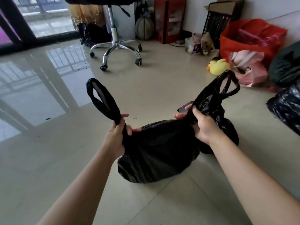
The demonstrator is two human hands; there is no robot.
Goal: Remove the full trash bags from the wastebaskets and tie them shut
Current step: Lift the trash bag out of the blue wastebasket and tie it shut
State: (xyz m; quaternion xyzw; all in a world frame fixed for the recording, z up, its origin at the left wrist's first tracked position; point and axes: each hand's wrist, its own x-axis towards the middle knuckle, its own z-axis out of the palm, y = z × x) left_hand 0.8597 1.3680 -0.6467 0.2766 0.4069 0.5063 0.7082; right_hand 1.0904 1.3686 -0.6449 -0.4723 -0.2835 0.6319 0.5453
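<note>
Trash bag (155,151) on its side, long axis left-right, handles upward.

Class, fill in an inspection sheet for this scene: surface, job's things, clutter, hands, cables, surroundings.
Surface: glossy tiled floor, reflecting the window.
Job's things: black trash bag on the floor, not yet tied; left handle loop and right handle loop pulled apart.
Clutter: yellow duck toy, pink bag, red bag, another black bag.
Hands: left hand grips the left loop; right hand grips the right loop.
Cables: nothing seen.
Surroundings: swivel chair, window.
</note>
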